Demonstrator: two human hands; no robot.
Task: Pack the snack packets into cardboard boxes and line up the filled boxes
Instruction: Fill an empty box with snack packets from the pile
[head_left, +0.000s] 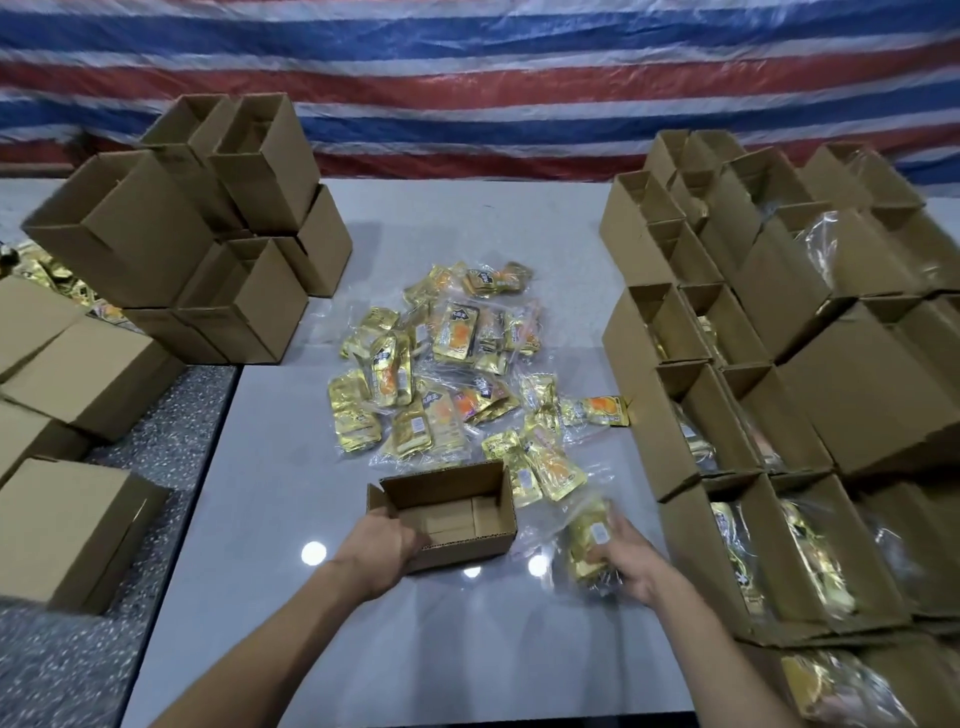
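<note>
— What is behind the work?

— A red, white and blue striped plastic tarp (467, 78) hangs across the back. In front of it lies a glossy pale grey table top (415, 649) with spots of lamp glare.

— And the packets?

— A loose pile of gold foil snack packets (447, 364), many in clear plastic bags, is spread over the middle of the table. Just at its near edge stands a small open brown cardboard box (452, 499), flaps up, with only its bare bottom showing inside.

— The hands?

— The left hand (382, 545) grips the near left corner of that box, fingers hooked over the rim. The right hand (631, 558) is curled round a clear bag of gold packets (587, 540) just to the right of the box, low over the table. The bag is blurred, so its count is unclear.

— What else is there?

— On the right, rows of open cardboard boxes filled with packets (753, 415) stand side by side, touching. At the back left is a stack of empty open cardboard boxes (208, 223). Nearer on the left, closed brown cartons (78, 374) sit on a dark speckled surface (171, 441).
</note>
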